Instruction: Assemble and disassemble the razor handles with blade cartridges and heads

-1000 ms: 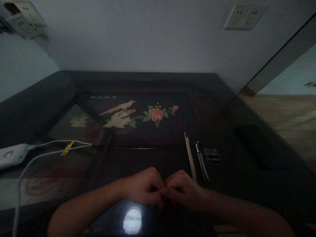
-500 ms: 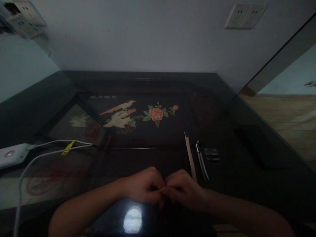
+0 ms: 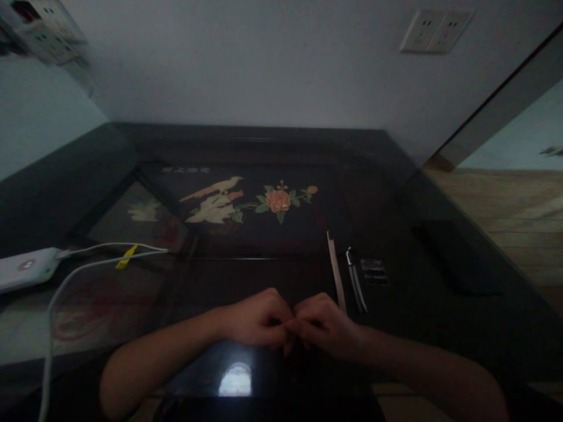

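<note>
My left hand and my right hand meet above the near part of a dark glossy table. Both have curled fingers, and their thumbs and fingertips press together between them. Anything pinched there is hidden in the dim light. Just beyond my right hand lies a long, thin beige strip. To its right is a slim silver tool, perhaps tweezers or clippers. Beside that sits a small flat clear piece with dark bars.
A white power bank-like box with a white cable and yellow tag lies at left. A dark flat object rests at right. The tabletop bears a bird-and-flower picture. Behind is a wall with sockets.
The camera view has shifted slightly, so the near table edge shows more. My hands stay pressed together in much the same pose, and the things on the table look unmoved.
</note>
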Demonstrator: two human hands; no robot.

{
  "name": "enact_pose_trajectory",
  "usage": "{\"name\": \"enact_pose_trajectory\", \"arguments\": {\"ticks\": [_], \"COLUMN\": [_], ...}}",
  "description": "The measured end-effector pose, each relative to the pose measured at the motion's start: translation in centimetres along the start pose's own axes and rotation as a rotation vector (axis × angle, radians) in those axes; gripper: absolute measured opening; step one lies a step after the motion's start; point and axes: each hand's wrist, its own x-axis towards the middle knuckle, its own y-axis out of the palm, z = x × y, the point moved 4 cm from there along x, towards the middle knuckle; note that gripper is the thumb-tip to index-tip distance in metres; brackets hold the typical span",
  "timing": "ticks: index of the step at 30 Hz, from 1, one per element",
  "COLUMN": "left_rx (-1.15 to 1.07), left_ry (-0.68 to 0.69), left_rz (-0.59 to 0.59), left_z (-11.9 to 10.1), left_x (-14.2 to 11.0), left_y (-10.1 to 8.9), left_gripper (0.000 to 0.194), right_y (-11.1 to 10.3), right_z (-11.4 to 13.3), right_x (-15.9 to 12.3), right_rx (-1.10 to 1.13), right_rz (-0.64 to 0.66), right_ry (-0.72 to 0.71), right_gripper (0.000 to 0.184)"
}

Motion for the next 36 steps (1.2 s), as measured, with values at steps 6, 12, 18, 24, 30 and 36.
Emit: {"name": "enact_pose_trajectory", "arguments": {"ticks": [6,12,18,24,30,36], "left_rx": [0.018,0.013,0.014,0.027,0.013,0.03], "left_ry": [0.013,0.042,0.022,0.019,0.024,0.011], "left_rz": [-0.006,-0.002,0.01,0.01,-0.008,0.007], "left_z": [-0.26,-0.25,-0.08,-0.1,-0.14,-0.07], "left_x": [-0.03,-0.09,-0.14,-0.13,-0.18,-0.19], "left_y": [-0.05,-0.01,0.01,0.0,-0.02,0.06], "left_gripper": [0.038,0.054,0.053,0.056,0.058,0.06], "right_y": [0.02,0.04,-0.08,-0.03,-0.12,-0.24], "right_z": [-0.04,0.0,0.25,0.17,0.39,0.42], "right_x": [-0.1,-0.23,-0.15,-0.12,-0.22,-0.2], "right_rx": [-0.031,-0.028,-0.017,-0.054,-0.064,-0.048], "right_rz": [0.006,0.02,-0.001,0.01,0.003,-0.021], "right_ry": [-0.004,-0.041,-0.073,-0.065,-0.091,-0.135], "right_gripper": [0.06,0.059,0.056,0.058,0.058,0.054]}}
